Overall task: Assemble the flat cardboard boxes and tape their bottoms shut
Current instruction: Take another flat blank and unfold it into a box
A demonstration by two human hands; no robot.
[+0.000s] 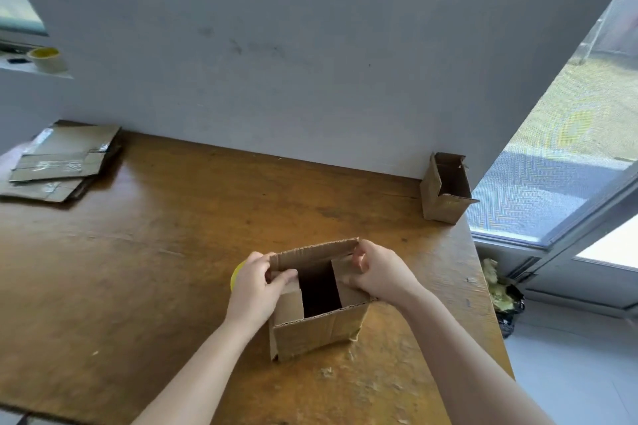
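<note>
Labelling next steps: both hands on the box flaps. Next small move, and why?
Probably fold the far long flap down over the side flaps: the left hand and right hand hold those inward on the box, but its middle gapes open and untaped.

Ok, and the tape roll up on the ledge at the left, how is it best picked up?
The tape roll lies flat on the ledge, core opening up. Probably best from above: fingers into the core, thumb on the outer wall, pinching the ring. The left hand and right hand both grip the box.
</note>
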